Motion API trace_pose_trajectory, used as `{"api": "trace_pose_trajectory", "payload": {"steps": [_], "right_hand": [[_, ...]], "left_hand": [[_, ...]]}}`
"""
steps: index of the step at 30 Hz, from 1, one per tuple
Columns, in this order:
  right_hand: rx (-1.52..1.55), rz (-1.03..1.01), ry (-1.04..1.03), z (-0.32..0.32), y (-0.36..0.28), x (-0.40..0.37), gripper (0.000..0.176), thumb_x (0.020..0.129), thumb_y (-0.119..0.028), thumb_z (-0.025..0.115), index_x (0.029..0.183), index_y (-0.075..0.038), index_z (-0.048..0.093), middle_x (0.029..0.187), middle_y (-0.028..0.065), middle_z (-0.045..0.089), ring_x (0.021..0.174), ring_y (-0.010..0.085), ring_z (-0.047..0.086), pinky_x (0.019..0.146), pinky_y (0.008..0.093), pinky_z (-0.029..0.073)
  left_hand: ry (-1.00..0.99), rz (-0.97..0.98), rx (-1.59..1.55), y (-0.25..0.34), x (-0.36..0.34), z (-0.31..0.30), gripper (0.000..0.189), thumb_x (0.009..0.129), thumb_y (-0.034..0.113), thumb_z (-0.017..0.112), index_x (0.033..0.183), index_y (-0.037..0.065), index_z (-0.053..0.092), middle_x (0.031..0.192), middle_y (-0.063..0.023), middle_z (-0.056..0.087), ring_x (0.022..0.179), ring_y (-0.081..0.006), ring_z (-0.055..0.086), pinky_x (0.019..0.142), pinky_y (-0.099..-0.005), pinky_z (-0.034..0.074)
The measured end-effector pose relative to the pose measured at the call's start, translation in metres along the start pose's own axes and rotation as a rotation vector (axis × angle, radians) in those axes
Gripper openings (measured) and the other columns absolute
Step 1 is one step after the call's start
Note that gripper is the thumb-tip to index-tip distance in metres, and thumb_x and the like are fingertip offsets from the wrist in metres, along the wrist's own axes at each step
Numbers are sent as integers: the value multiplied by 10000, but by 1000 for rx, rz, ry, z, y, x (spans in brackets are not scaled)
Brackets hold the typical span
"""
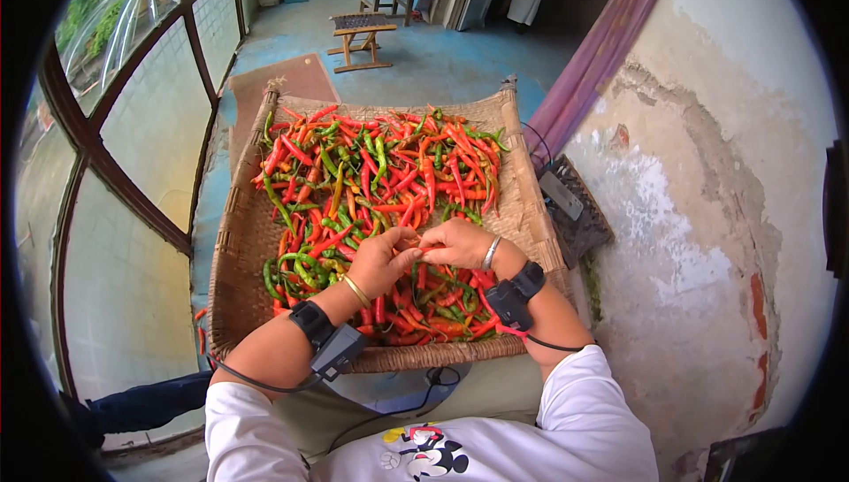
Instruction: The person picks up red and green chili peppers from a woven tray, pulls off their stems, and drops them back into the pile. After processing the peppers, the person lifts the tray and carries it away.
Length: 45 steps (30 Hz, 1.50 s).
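Woven tray (240,252) heaped with red, orange and green chillies (380,168), centre of frame.
The left hand (382,263) and right hand (458,243) meet just below centre, over the near half of the heap. The fingertips of both pinch a single chilli pepper (422,253) between them. A black wrist unit (513,296) is strapped to the right forearm.

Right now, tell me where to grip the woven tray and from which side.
Take the woven tray by its raised side rims, probably, one hand from each outer side: it is wide and shallow, and the rims stand bare above the chilies.
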State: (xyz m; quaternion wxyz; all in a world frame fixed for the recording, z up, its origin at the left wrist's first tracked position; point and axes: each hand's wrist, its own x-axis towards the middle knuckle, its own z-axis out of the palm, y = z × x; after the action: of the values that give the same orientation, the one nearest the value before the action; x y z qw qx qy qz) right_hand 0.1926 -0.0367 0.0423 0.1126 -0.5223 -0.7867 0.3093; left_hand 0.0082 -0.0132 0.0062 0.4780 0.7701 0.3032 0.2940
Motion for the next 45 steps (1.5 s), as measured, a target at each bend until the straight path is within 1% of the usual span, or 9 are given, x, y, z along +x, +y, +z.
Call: {"api": "trace_pose_trajectory", "payload": {"steps": [7,20,22,27,36,38,39,41,45], "right_hand": [[694,82,-127,-20,2,-11,183,805,-183,521,806,-6,566,620,13,559,572,74,532,543,213,429],[910,77,-84,-21,12,-12,181,826,-190,508,812,-14,547,602,18,551,549,93,544,540,224,455],[940,56,-81,-20,15,-11,191,828,-198,505,822,-12,548,615,26,553,559,95,544,545,221,450],[1018,41,-42,-18,24,-9,216,828,-225,503,821,-13,545,612,36,551,566,110,544,558,231,448],[1123,-24,286,-31,29,-5,267,829,-257,496,894,-2,540,683,57,572,621,132,559,583,254,456],[1500,-35,711,-33,14,-1,360,814,-250,514,1025,41,507,846,110,579,752,172,567,656,284,458],[1499,-34,716,-28,30,-1,360,814,-250,514,1025,41,507,846,110,579,752,172,567,656,284,458],[476,367,683,-13,73,4,455,785,-228,543,1115,69,440,991,134,548,857,192,548,711,284,449],[373,30,78,2,4,2,293,724,-150,584,971,2,552,823,83,602,752,131,562,686,260,447]], "left_hand": [[86,254,106,7,1,-4,194,718,73,609,901,30,562,718,-72,505,639,-178,506,567,-287,411],[87,289,91,0,3,-4,86,736,95,582,773,17,579,765,-99,553,684,-248,560,597,-313,444],[-73,-26,-149,-1,0,-2,98,785,120,553,796,24,572,707,-56,550,563,-158,533,514,-265,435],[-82,-254,-686,0,2,-4,152,839,122,496,954,29,529,739,-15,562,481,-54,492,424,-170,398],[-35,-208,-387,-2,0,3,353,810,107,541,1135,17,438,692,10,529,524,-31,462,453,-175,401],[-83,-278,-505,-3,1,3,249,811,101,537,1041,10,503,666,16,526,503,-34,470,442,-175,402],[-87,-277,-505,-2,1,3,249,811,101,537,1041,10,503,666,16,526,503,-34,470,442,-175,402],[-13,-274,-594,0,3,1,166,811,100,535,951,12,543,644,22,520,486,-33,472,435,-171,402],[70,-220,-808,-2,5,-4,112,823,92,509,910,34,547,674,-8,550,479,-39,457,415,-163,377]]}}
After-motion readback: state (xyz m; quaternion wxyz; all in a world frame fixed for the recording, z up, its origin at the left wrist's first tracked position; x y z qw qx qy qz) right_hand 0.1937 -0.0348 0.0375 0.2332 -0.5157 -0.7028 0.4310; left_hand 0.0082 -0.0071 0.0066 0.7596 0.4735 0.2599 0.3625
